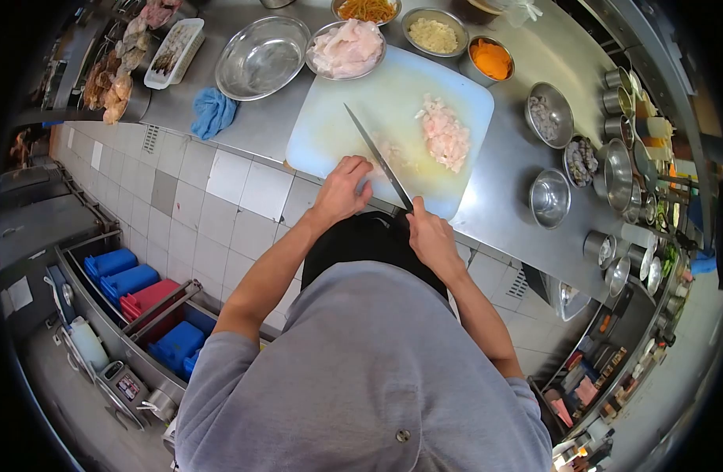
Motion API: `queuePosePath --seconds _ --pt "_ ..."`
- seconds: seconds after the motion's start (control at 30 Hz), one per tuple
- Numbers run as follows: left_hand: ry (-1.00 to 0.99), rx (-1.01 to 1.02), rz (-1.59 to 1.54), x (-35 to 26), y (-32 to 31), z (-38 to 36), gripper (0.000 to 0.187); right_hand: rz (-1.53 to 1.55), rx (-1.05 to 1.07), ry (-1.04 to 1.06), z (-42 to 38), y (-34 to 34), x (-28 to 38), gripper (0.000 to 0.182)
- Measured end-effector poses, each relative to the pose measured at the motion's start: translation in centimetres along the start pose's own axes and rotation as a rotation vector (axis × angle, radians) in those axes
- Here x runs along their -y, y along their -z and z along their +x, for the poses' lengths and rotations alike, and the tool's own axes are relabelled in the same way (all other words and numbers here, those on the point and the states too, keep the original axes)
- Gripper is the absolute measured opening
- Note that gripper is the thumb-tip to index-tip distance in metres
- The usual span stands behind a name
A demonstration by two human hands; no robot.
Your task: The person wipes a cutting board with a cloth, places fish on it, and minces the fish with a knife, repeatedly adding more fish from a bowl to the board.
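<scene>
My right hand [432,237] is wrapped round the handle of a long kitchen knife [375,149]. Its blade slants up and left across a pale cutting board [330,118]. Left of the blade, my left hand [342,190] rests at the board's near edge, fingers loosely bent and thumb apart, with nothing visible in it. A few small bits of pale raw meat [390,149] lie by the middle of the blade. Further right on the board is a larger heap of chopped pale pink meat [445,135]. Behind the board's far left edge stands a bowl of large raw meat pieces [350,49].
A wide metal bowl [263,59] and a blue cloth [213,112] are at the left. Beyond the board stand containers of pale minced food [433,36] and orange food [491,60]. Several metal bowls, including one bowl [550,198], line the right side. Blue and red bins [153,297] are lower left.
</scene>
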State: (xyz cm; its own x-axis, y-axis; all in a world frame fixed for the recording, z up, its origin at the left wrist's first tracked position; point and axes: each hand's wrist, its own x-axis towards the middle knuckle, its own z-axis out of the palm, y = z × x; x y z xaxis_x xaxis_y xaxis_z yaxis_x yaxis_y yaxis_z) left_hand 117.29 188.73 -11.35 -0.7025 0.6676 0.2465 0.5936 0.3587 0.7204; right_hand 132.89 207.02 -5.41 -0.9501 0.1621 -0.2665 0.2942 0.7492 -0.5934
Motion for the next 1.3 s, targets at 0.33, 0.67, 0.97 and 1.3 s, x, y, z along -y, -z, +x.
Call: queuePosePath --seconds 0.33,0.67,0.97,1.3 --pt "-0.016 -0.011 0.068 0.0 -1.0 0.7 0.027 -0.161 0.168 -0.100 -4.2 2.3 1.0 0.040" --pt "0.044 -0.041 0.030 -0.5 -0.8 0.5 0.023 0.012 -0.049 0.061 2.3 -1.8 -0.7 0.025" --pt "0.141 -0.085 0.015 -0.7 -2.0 -0.1 0.020 -0.060 -0.010 0.038 -1.8 0.3 -0.3 0.025" --pt "0.253 -0.031 0.021 -0.9 -1.7 0.1 0.016 -0.146 -0.007 0.059 -2.5 -3.3 -1.9 0.033"
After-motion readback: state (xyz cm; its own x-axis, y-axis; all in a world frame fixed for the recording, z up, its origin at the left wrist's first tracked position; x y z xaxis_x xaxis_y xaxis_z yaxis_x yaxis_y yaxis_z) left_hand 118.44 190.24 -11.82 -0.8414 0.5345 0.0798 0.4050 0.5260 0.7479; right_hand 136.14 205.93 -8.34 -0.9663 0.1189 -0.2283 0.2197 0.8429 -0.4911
